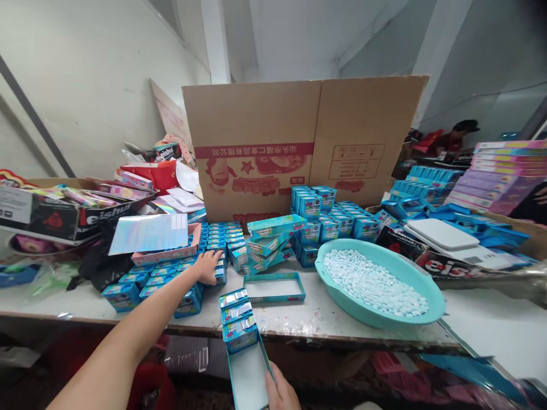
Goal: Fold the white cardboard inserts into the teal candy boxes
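Observation:
My left hand (208,267) reaches over the packed small blue candy boxes (164,273) on the table, its fingers bent down around a few at the right end of the group. My right hand (282,392) grips the side of a long, shallow blue display tray (250,370), tilted in front of the table edge. Three small blue boxes (239,333) stand in a row at the tray's far end; its near part shows a bare white bottom. Another shallow blue tray (276,297) lies on the table just beyond. Behind it, several trays labelled Caramelo Macceo (273,226) are stacked crookedly.
A turquoise basin (337,302) of white candies stands right of centre. Beside it, a white scale (444,234) rests on a black carton. Stacked blue boxes (327,222) stand before a large cardboard carton (256,119). A person (453,139) is at the far right.

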A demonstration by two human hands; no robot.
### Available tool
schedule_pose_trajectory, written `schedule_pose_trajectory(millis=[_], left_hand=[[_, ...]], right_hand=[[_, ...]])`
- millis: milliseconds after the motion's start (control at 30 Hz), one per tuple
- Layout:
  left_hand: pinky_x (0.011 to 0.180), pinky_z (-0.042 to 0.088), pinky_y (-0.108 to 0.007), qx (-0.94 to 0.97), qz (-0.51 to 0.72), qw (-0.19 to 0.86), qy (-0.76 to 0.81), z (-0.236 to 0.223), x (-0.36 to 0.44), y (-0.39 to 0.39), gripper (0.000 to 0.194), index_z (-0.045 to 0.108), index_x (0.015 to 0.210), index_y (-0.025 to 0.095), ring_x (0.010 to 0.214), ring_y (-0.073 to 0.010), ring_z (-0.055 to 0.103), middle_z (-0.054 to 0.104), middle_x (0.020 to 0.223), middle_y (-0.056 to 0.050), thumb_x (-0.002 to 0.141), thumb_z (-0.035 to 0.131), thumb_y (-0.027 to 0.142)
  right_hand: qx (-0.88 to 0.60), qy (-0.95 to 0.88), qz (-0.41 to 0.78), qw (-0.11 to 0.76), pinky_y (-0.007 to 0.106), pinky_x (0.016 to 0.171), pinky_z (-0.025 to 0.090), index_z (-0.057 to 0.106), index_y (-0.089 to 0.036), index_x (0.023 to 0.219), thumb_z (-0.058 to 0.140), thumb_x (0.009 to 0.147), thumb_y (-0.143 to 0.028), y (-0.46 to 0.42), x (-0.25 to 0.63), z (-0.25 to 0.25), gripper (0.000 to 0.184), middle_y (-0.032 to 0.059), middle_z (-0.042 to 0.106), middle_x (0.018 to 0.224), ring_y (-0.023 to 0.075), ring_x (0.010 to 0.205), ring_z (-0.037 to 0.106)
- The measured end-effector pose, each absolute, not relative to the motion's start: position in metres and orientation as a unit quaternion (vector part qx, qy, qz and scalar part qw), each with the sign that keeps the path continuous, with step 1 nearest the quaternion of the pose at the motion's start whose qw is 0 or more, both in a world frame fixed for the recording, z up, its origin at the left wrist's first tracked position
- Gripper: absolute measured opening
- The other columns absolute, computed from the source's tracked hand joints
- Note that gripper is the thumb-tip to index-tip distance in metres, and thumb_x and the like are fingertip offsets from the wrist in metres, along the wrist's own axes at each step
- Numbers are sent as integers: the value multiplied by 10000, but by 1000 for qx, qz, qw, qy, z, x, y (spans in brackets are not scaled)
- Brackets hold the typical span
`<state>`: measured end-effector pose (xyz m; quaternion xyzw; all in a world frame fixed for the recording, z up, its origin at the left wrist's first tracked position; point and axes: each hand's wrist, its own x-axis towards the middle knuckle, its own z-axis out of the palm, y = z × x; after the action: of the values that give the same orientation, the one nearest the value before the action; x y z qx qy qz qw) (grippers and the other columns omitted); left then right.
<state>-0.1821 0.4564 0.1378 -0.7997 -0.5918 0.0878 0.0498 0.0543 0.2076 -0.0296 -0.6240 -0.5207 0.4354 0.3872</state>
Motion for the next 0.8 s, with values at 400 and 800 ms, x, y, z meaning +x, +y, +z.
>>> schedule_pose_trajectory(millis=[400,800], left_hand=[[1077,289,-452,-774,-58,81,-625,217,-166,424,1101,175,1420,72,1322,-387,310,362,1395,-234,549,689,505],[1082,350,-376,-836,-24,-217,-504,236,-109,225,1114,191,1456,209,1308,-316,385,360,1462,-87,540,742,523]], right_hand=[[-589,-526,462,403,303,869,485,658,-184,1106,383,832,-634,209,60,-11,594,103,690,1085,247,1021,637],[-591,-453,531,405,273,580,466,690,-159,800,188,870,-671,206,65,10,721,49,654,607,200,594,616]])
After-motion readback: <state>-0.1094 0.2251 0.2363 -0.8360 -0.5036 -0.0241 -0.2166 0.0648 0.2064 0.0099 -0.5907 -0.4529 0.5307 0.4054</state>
